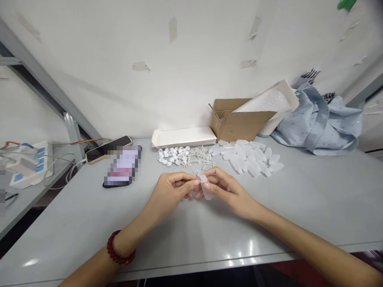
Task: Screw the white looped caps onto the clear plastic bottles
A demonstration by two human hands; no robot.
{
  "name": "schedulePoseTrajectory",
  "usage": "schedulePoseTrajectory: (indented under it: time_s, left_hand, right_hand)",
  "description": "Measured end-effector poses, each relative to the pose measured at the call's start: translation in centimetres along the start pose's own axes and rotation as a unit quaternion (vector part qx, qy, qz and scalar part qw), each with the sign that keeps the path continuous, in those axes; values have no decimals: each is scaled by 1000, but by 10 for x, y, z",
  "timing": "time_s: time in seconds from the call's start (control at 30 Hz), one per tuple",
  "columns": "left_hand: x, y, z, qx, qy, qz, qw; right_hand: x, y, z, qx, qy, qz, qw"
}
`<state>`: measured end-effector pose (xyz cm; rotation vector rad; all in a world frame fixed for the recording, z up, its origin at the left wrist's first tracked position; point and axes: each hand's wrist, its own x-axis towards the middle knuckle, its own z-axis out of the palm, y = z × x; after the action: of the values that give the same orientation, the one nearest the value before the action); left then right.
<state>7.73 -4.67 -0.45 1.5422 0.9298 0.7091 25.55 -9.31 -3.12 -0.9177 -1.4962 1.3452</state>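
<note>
Above the middle of the table (191,239), the right hand (231,195) has its grip closed on a translucent piece (207,195), best steadied without squashing, while the left hand's (170,193) pinched fingertips meet its far left edge, any contents indiscernible.

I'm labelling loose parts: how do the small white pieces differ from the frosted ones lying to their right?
The white pieces are short and stubby; the frosted pieces are longer and flatter. The white pieces look opaque, the frosted pieces translucent. Both lie in loose groups on the grey table.
</note>
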Motion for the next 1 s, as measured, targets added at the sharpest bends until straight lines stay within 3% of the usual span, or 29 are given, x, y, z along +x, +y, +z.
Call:
schedulePoseTrajectory:
  time_s: [0.1,0.17,0.27,0.37,0.5,0.7,0.87,1.0]
  left_hand:
    - [-2,-1,-1,63,47,44,996]
    - [-4,-5,0,124,89,117,981]
    - [-7,-11,3,219,114,256,935]
    - [-9,-16,5,302,81,337,888]
    - [-9,-19,5,390,35,326,861]
    - [-8,-20,7,415,29,330,847]
    - [-9,-10,-5,408,-16,264,874]
    - [-9,-4,-28,400,-47,184,897]
  right_hand:
    - [3,1,-3,75,-6,29,997]
    - [5,2,-4,125,-7,49,991]
    - [5,4,-5,183,-6,75,980]
    - [4,4,-5,212,-5,95,973]
    - [4,3,-4,232,-19,112,966]
    - [4,6,-5,223,-22,113,968]
    - [4,5,-5,136,-33,93,986]
    - [4,4,-7,66,13,103,992]
